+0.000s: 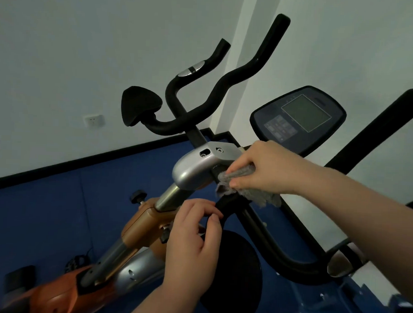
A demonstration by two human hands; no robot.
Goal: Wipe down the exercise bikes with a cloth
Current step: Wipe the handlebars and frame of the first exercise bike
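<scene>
The right hand (266,168) pinches the grey cloth (249,189) against the black handlebar (263,232), whose long axis runs toward five o'clock. The left hand (195,236), at seven o'clock, grips the bar below.

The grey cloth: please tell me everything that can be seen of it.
The grey cloth looks soft and fuzzy, like microfibre, and is bunched up, not flat. The right hand holds it in its grip, pressing it on the black handlebar just beside the silver bracket. A loose, ragged edge hangs below the hand. The left hand grips the bar lower down, apart from the cloth.
</scene>
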